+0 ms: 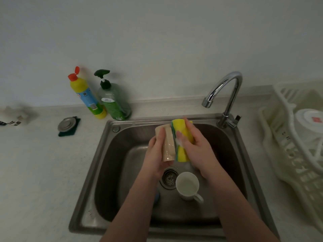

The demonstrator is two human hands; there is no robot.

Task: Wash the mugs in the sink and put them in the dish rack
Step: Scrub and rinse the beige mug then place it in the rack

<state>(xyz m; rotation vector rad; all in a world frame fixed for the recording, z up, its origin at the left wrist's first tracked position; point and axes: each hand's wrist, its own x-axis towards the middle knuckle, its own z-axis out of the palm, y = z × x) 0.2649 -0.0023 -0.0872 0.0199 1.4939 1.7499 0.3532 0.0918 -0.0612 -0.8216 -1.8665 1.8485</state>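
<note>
Steel walls of the sink (108, 154) surround both forearms, which reach in from the near edge. Nearest, below and just toward the viewer from the two grips, a white mug (187, 186) stands upright on the sink floor, its handle pointing to the near right; it sits just beside the round drain strainer (169, 179). A small blue object shows under the left forearm, too hidden to identify.

Above the drain, the left hand (157, 154) has its grip wrapped around a beige mug (167, 145), fingers curled over its side, the mug lying tilted with its mouth pointing away. Touching the mug's right side, a yellow sponge (183, 140) with a green scouring layer is held in the right hand (197, 147), thumb and fingers closed round it; a little foam sits on the thumb.

Beyond the right grip, the chrome faucet (225, 91) arches over the basin. Far right of the grips, on the desk (43, 172), a white dish rack (286, 137) holds a white bowl (311, 119). Far left and beyond, a metal sink stopper (67, 124) rests on a dark green pad, with a yellow bottle (87, 96) and a green pump bottle (113, 100) standing against the wall.
</note>
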